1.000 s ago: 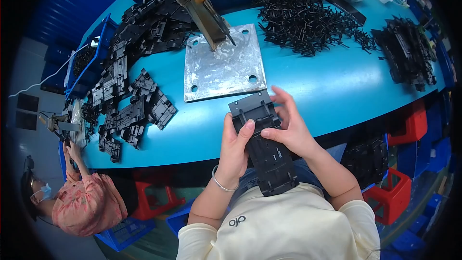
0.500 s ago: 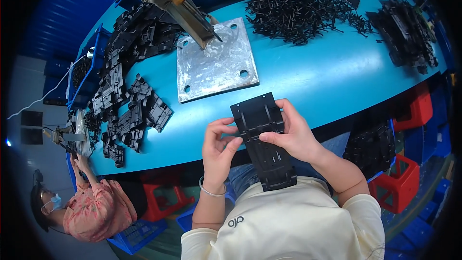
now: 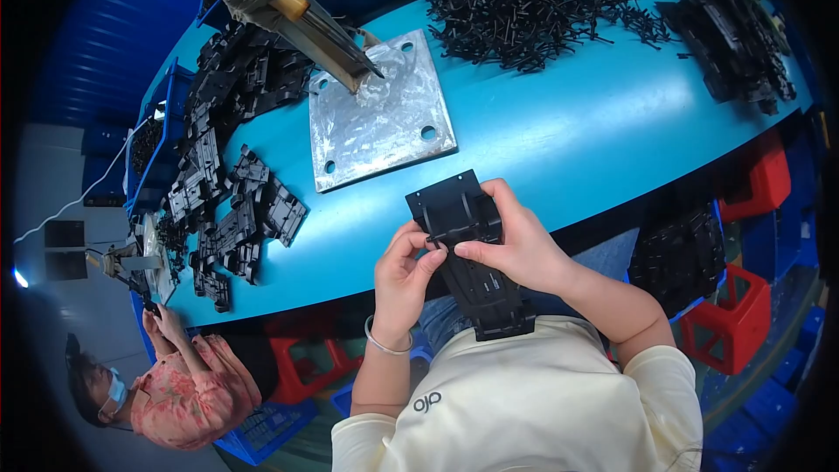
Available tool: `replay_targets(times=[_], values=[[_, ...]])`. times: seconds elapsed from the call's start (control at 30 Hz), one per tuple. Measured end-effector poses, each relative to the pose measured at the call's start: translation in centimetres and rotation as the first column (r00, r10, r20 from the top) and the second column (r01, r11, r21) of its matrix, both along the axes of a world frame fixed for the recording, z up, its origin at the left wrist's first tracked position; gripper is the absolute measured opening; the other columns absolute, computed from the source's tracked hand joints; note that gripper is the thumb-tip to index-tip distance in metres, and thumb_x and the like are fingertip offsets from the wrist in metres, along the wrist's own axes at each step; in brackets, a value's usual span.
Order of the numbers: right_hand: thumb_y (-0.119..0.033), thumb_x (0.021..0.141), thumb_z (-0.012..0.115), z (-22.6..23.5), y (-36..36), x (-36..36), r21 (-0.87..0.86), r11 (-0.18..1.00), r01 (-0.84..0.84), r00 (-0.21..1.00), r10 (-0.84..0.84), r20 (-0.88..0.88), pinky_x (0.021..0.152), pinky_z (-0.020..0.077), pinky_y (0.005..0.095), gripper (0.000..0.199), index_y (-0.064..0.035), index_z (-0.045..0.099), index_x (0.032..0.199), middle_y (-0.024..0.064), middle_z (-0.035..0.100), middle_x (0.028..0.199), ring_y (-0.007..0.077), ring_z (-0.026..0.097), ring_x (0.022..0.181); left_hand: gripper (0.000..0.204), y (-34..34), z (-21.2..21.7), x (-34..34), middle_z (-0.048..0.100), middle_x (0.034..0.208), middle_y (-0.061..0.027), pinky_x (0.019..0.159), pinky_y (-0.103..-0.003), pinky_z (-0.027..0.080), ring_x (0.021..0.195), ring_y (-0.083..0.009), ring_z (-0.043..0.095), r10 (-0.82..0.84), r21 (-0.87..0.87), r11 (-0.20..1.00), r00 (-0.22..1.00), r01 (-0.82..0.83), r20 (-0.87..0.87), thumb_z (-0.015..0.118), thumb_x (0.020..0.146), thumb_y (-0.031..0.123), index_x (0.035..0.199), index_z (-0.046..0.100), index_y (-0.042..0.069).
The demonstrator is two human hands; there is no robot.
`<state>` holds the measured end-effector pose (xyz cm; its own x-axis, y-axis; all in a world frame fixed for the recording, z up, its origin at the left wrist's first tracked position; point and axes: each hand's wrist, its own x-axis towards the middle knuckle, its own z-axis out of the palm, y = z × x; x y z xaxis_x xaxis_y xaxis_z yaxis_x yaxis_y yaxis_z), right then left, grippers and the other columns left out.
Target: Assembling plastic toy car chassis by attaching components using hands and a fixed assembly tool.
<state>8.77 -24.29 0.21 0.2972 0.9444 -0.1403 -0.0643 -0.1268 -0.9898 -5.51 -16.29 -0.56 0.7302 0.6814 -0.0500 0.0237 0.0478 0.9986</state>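
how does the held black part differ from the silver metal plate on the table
The black part is long and narrow; the metal plate is roughly square. The black part is ribbed; the metal plate is flat and scuffed. The black part is held in the right hand; the metal plate lies on the blue table. Both look rigid.

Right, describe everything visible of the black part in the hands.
The black part is long, apparently plastic, with raised ribs and, at its flat far end, two small light dots, perhaps holes. It points toward the blue table, its near end by the cream shirt. The right hand grips its right side; the left hand appears to touch its left edge.
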Motion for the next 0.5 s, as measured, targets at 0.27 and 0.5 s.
replay_targets(times=[0.27,0.5], values=[[-0.012,0.067,0.06,-0.6,0.4,-0.3,0.033,0.998,0.053,0.997,-0.051,-0.057,0.07,0.0396,0.0302,0.049,0.0022,0.027,0.101,0.018,0.051,0.089,0.0243,0.052,0.081,0.008,-0.8,-0.2,0.8,0.048,0.086,-0.0038,0.064,-0.017,0.038,0.07,-0.0052,0.045,0.209,0.058,0.977,0.973,-0.204,-0.094,0.051,0.075,0.003,0.08,0.046,-0.001],[-0.011,0.066,0.062,-1.2,0.6,0.0,0.047,0.997,0.053,0.997,-0.05,-0.055,0.074,0.0379,0.0289,0.049,0.0026,0.03,0.1,0.0149,0.049,0.093,0.0189,0.048,0.086,0.009,0.5,-0.4,0.5,0.049,0.093,-0.0063,0.069,-0.018,0.039,0.074,-0.0069,0.047,0.155,-0.187,0.967,0.981,-0.175,-0.116,0.054,0.073,0.002,0.078,0.048,-0.002]])
